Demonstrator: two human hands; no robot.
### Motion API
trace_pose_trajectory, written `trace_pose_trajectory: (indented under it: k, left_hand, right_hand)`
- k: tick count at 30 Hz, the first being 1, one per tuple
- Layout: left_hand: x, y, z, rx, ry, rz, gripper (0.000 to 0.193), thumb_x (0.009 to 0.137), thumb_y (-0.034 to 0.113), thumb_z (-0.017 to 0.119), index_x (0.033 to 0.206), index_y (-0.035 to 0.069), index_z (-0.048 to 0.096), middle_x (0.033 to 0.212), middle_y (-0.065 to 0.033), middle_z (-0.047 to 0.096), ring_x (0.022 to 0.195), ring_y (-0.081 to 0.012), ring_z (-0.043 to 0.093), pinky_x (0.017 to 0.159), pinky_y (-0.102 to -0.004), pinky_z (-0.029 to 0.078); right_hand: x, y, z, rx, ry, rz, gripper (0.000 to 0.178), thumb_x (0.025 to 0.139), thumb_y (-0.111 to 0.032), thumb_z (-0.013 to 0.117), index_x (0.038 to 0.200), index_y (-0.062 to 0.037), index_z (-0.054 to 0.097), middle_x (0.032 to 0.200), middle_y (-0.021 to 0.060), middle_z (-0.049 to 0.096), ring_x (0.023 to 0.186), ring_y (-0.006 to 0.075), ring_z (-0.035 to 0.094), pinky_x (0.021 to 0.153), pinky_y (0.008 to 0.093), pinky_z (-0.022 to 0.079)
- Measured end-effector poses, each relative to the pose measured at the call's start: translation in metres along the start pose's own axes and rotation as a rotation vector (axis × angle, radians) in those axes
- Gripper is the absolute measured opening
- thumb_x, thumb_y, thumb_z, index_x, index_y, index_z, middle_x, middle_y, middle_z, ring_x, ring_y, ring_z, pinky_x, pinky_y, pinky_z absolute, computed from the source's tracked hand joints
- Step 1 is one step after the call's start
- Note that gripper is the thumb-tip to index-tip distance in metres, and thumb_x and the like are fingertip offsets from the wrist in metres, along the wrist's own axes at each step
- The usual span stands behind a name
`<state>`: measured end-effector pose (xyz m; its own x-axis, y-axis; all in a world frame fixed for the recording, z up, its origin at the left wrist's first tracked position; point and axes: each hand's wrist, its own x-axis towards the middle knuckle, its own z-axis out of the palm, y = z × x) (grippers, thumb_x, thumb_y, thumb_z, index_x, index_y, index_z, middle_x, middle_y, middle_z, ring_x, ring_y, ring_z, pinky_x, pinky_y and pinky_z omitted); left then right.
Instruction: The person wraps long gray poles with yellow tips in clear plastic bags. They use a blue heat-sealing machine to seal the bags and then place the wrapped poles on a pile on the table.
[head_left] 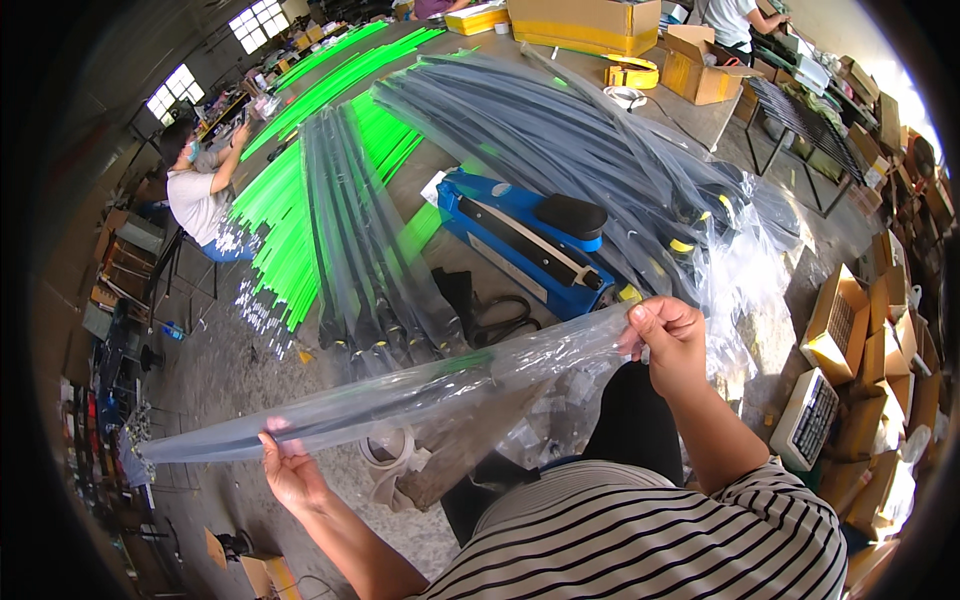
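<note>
Clear plastic sleeve [400,395] with its dark rod runs 8-to-2 o'clock, right hand [672,345] pinching the 2 o'clock end, left hand [290,470] fingers closed under the 8 o'clock part

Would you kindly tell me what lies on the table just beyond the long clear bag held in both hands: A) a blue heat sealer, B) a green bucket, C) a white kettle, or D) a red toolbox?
A: a blue heat sealer with a black handle lies beyond the clear bag, which the left hand and right hand hold stretched.
</note>
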<state>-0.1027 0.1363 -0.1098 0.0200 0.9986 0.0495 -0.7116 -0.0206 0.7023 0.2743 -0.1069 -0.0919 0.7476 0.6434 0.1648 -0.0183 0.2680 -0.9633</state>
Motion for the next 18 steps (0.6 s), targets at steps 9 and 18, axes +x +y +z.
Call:
trace_pose_trajectory:
  k: [9, 18]
  left_hand:
    - [-0.014, -0.007, 0.009, 0.078, 0.049, 0.049, 0.023, 0.086, 0.015, 0.054, 0.1, -0.003, 0.055, 0.1, -0.0113, 0.06, 0.092, -0.0185, 0.058, 0.083, -0.0328, 0.048]
    - [-0.021, -0.007, 0.009, 0.205, 0.1, -0.054, 0.023, 0.086, 0.019, 0.055, 0.101, 0.003, 0.056, 0.101, -0.0082, 0.061, 0.092, -0.0159, 0.059, 0.075, -0.0296, 0.051]
  right_hand:
    - [0.011, -0.006, 0.005, 0.034, -0.054, 0.319, 0.037, 0.086, -0.031, 0.054, 0.08, 0.0039, 0.062, 0.067, 0.0113, 0.064, 0.053, 0.0144, 0.061, 0.038, 0.0192, 0.042]
    - [0.028, 0.005, 0.0, -0.011, -0.046, 0.075, 0.034, 0.087, -0.026, 0.053, 0.087, 0.0062, 0.063, 0.055, 0.0074, 0.059, 0.045, 0.0082, 0.05, 0.047, 0.0191, 0.041]
